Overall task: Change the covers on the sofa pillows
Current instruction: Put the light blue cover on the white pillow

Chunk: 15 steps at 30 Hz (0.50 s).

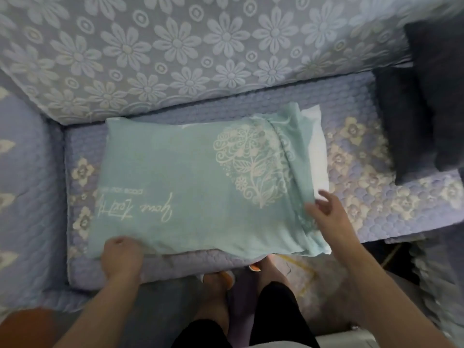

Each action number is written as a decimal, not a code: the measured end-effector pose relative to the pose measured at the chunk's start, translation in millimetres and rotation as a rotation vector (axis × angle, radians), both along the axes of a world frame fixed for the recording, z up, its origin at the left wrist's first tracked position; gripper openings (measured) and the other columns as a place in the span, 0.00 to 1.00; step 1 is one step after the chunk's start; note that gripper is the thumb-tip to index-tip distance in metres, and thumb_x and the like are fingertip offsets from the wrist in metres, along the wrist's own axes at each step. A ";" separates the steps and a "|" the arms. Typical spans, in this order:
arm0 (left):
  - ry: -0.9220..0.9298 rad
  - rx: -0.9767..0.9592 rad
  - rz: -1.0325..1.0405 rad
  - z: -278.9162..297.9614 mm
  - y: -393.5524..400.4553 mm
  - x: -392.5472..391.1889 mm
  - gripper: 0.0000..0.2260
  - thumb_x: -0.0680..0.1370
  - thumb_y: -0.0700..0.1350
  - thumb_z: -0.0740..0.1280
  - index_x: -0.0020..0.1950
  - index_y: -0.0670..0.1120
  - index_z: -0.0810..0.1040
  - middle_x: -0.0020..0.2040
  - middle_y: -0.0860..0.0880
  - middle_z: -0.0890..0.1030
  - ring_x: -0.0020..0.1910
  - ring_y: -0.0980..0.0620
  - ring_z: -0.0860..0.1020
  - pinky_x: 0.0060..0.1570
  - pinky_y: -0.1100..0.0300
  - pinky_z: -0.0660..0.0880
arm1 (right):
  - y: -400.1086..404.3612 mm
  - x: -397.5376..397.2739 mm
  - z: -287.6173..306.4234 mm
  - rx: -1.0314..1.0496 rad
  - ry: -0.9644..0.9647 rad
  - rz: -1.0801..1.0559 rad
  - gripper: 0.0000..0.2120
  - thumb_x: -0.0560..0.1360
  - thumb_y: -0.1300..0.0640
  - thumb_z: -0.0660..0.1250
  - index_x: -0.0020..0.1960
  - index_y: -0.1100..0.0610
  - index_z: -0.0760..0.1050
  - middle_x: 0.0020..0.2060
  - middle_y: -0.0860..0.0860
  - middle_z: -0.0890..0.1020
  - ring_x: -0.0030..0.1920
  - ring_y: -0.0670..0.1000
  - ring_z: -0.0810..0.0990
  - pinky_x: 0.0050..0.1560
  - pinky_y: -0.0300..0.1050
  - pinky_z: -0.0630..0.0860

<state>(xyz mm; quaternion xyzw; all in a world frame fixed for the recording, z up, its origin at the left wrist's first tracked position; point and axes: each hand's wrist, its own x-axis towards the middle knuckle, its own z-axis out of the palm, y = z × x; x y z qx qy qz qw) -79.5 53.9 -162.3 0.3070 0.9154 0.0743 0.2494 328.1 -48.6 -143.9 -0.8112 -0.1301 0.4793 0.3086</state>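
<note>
A pillow in a mint-green cover (190, 177) with a white floral heart and script lies flat on the sofa seat (376, 202). At its right end the white pillow (316, 151) sticks out of the cover's open, bunched edge. My left hand (123, 254) grips the cover's near left corner, fingers curled over the edge. My right hand (326, 212) rests at the near right end by the opening, fingers spread and relaxed, touching the cover's folded edge.
The sofa has a lilac quilted seat and a floral backrest (175, 51). Two dark navy cushions (426, 104) stand at the right end. A padded armrest (22, 184) closes the left side. My legs and feet (238, 285) stand on the floor before the seat.
</note>
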 end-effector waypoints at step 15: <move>0.134 -0.342 -1.148 -16.7 60.7 165.5 0.29 0.83 0.64 0.50 0.80 0.66 0.40 0.83 0.52 0.40 0.82 0.44 0.41 0.78 0.40 0.44 | 193.4 167.4 -58.9 -0.171 -0.539 0.124 0.20 0.82 0.48 0.61 0.64 0.62 0.75 0.60 0.65 0.79 0.61 0.66 0.77 0.61 0.57 0.73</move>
